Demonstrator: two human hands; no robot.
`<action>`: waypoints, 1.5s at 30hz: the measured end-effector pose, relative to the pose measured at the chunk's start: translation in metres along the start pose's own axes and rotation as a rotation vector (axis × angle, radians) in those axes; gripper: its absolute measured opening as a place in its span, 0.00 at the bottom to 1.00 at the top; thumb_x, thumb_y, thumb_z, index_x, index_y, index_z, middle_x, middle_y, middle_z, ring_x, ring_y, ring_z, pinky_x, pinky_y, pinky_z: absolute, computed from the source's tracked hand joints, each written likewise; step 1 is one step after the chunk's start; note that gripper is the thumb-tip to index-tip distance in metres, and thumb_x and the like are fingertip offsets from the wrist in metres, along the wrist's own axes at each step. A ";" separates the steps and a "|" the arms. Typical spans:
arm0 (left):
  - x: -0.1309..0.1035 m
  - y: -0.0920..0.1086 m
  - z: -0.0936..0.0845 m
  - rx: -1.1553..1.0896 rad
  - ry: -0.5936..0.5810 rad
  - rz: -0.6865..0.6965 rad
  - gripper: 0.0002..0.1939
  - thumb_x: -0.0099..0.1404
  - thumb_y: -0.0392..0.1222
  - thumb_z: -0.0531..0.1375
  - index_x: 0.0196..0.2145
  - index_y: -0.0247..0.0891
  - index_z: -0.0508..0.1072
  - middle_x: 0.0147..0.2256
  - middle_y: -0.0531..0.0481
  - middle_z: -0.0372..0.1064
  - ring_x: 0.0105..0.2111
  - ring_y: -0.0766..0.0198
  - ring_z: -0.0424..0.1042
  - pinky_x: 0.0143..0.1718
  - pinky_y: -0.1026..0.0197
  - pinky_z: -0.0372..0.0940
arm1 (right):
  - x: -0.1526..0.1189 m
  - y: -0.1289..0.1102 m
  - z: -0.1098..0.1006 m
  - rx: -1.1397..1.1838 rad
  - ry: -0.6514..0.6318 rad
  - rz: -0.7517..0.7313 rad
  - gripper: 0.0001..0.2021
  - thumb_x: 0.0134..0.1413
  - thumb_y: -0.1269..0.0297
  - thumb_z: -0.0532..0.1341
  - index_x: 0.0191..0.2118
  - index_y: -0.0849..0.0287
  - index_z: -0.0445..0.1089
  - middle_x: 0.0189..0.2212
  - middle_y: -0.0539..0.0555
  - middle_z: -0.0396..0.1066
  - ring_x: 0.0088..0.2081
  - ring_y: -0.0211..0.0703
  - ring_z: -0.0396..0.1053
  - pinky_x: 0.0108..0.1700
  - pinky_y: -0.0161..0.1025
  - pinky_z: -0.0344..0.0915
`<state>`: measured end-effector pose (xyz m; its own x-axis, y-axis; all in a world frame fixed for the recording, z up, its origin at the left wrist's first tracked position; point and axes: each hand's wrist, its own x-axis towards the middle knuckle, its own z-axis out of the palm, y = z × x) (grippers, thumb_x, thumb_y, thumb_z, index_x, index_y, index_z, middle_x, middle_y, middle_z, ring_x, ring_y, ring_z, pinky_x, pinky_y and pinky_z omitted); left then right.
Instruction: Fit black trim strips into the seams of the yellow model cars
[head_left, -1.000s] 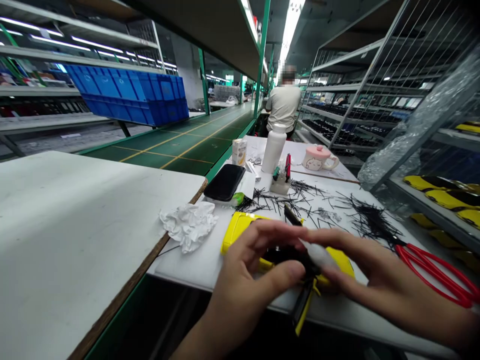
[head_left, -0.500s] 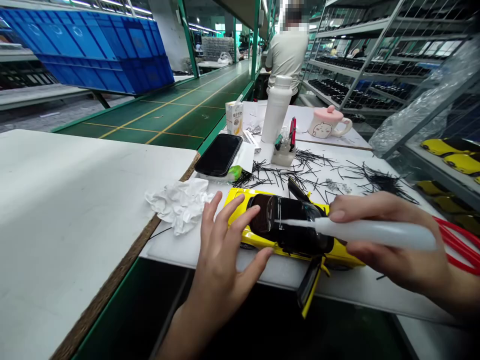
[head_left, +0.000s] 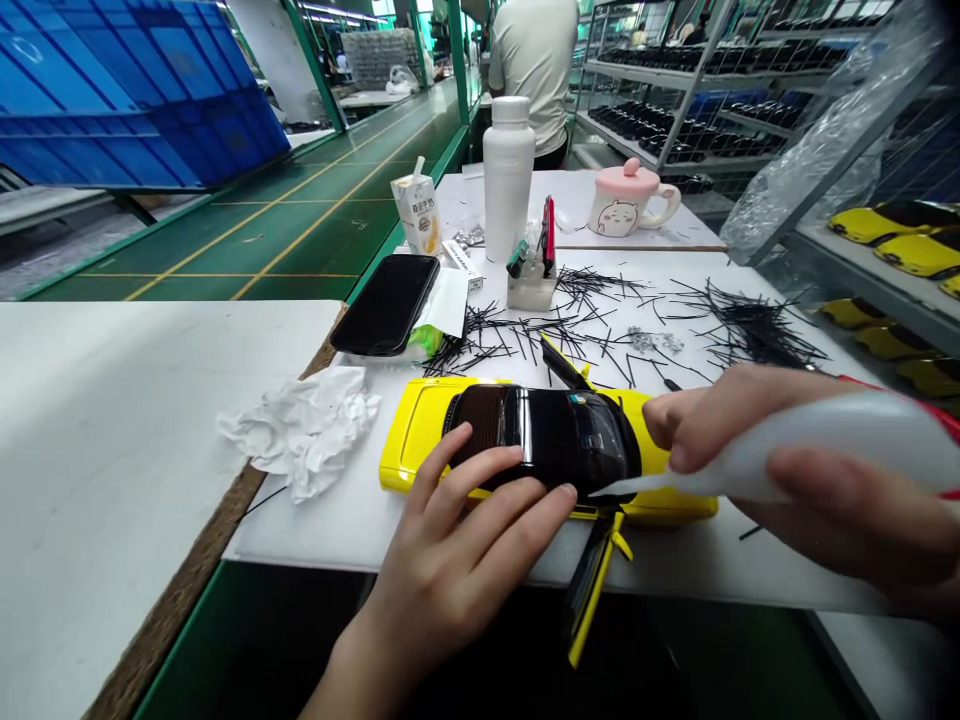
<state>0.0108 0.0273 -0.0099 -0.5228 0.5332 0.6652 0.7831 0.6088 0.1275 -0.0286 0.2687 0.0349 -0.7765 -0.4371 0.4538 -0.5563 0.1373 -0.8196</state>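
A yellow model car (head_left: 420,415) with a black roof and both doors swung out lies across the white work surface. My left hand (head_left: 465,540) rests on its near side, fingers spread over the roof and rear window, gripping nothing. In my right hand (head_left: 795,470) is a translucent squeeze bottle (head_left: 862,440), held between thumb and fingers. The bottle's thin nozzle points left, its tip at the near edge of the car roof, close to my left fingertips.
Crumpled tissue (head_left: 315,430), a black phone (head_left: 386,305), a white bottle (head_left: 508,180), a small tool holder (head_left: 531,290), a pink-lidded mug (head_left: 626,205) and scattered black strips (head_left: 757,325) surround the car. Behind are a green conveyor (head_left: 300,225), blue crates (head_left: 150,100) and a person (head_left: 534,70).
My left hand has lowered onto the car's roof. The bottle nozzle has moved from the roof's middle to its near edge. The view has shifted, so the car appears farther left.
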 end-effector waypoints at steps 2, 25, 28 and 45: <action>0.000 -0.001 -0.001 -0.003 -0.004 -0.003 0.13 0.71 0.31 0.54 0.47 0.34 0.76 0.39 0.51 0.78 0.49 0.59 0.67 0.66 0.50 0.52 | -0.001 0.002 0.006 0.021 -0.100 -0.095 0.10 0.65 0.57 0.56 0.36 0.54 0.70 0.24 0.51 0.72 0.22 0.39 0.70 0.23 0.34 0.66; -0.010 -0.003 -0.005 -0.351 0.304 -0.385 0.15 0.56 0.24 0.64 0.36 0.43 0.71 0.31 0.65 0.78 0.40 0.71 0.76 0.61 0.63 0.58 | 0.007 0.001 0.023 -0.578 -0.493 -0.418 0.07 0.63 0.64 0.54 0.42 0.59 0.66 0.17 0.49 0.66 0.18 0.40 0.66 0.26 0.38 0.68; -0.010 -0.004 -0.005 -0.360 0.321 -0.398 0.15 0.56 0.24 0.64 0.35 0.43 0.71 0.30 0.65 0.78 0.39 0.71 0.76 0.59 0.63 0.60 | 0.006 0.000 0.024 -0.597 -0.493 -0.412 0.06 0.65 0.64 0.53 0.42 0.58 0.66 0.17 0.49 0.67 0.18 0.40 0.67 0.27 0.38 0.69; -0.010 -0.003 -0.001 -0.368 0.364 -0.399 0.13 0.56 0.24 0.65 0.34 0.40 0.73 0.30 0.62 0.78 0.38 0.72 0.77 0.58 0.67 0.60 | 0.005 -0.002 0.022 -0.572 -0.485 -0.399 0.07 0.65 0.62 0.55 0.41 0.57 0.69 0.22 0.52 0.75 0.25 0.42 0.76 0.37 0.37 0.75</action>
<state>0.0138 0.0191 -0.0159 -0.6999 0.0356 0.7133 0.6509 0.4430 0.6165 -0.0253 0.2466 0.0309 -0.3502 -0.8629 0.3644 -0.9268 0.2630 -0.2680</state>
